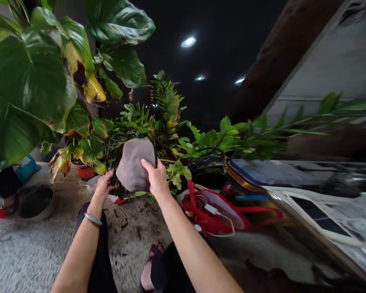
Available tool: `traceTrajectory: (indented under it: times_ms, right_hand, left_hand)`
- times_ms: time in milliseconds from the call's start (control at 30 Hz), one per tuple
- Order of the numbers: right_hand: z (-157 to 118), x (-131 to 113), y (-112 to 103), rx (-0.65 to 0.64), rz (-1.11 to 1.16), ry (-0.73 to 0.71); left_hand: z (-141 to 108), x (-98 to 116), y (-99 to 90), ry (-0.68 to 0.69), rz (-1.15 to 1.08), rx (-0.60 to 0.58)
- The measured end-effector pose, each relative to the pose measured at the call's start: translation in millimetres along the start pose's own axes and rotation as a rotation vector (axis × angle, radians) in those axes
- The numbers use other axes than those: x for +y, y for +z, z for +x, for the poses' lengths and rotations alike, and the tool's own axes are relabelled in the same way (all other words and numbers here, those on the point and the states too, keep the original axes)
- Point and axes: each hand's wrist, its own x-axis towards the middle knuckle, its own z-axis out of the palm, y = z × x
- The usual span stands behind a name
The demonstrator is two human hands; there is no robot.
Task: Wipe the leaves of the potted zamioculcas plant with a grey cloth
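A rounded grey-brown cloth item point(136, 165) with a dark edge is held up in front of the plants. My right hand point(157, 179) grips its right side, thumb lying on the front face. To the left of it my left hand point(104, 185) is beside the dark foliage, its fingers partly curled near the leaves; whether it pinches anything is too small to tell. A pale bracelet point(93, 219) circles my left wrist. Green potted plants point(140, 122) stand right behind both hands.
Large broad leaves point(30, 77) hang at upper left above a red pot point(84, 171). A grey bowl point(38, 202) sits on the floor near another person's foot point(10, 203). At right, a red bag point(216, 207) with a white cable lies beside a cluttered table point(323, 215).
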Motion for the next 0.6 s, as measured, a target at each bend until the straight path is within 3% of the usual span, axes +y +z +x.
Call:
traceTrajectory:
  times_ms: [67,167,233,300,367,533,600]
  right_hand:
    - [10,13,-2,0.128,0.147,0.137]
    - [-8,47,-12,0.239,0.289,0.451]
    - [-31,65,-18,0.247,0.305,0.616]
    - [-49,68,-19,0.21,0.33,0.7]
    - [-52,54,-14,0.156,0.389,0.651]
    - [0,1,6,0.107,0.356,0.053]
    - [17,1,8,0.133,0.328,0.051]
  left_hand:
    - [-3,3,1.3,-0.022,0.004,0.025]
    - [-6,5,2.7,-0.024,0.015,0.046]
    - [-5,5,2.9,-0.008,0.025,0.043]
    - [-3,3,2.7,0.012,0.008,0.029]
    - [-1,0,2.3,0.028,-0.022,0.02]
    - [-3,0,2.4,0.015,0.011,0.002]
    - [-6,2,2.9,0.003,0.02,-0.008]
